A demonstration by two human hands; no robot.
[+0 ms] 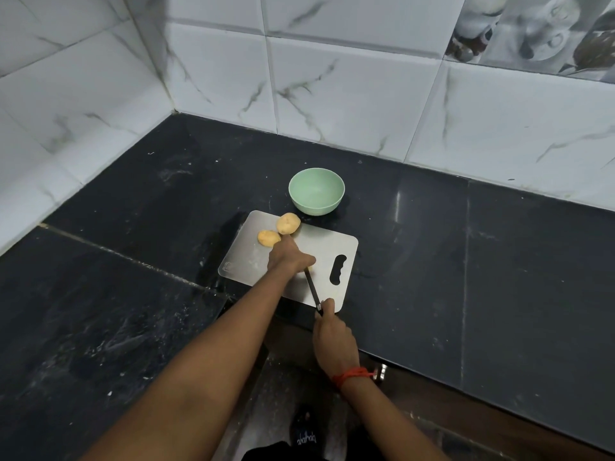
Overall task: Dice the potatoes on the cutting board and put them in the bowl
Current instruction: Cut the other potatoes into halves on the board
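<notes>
Dim, cool light, glare streaks on the dark counter (432, 234), wide-angle bending at edges.

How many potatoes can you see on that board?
2 in plain view, side by side at the cutting board's far edge: potato, potato. The left hand may hide another.

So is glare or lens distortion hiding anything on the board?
Head view: wide-angle bending curves the wall tiles; glare streaks the countertop right of the bowl, not the cutting board. The left hand covers the potato being cut.
</notes>
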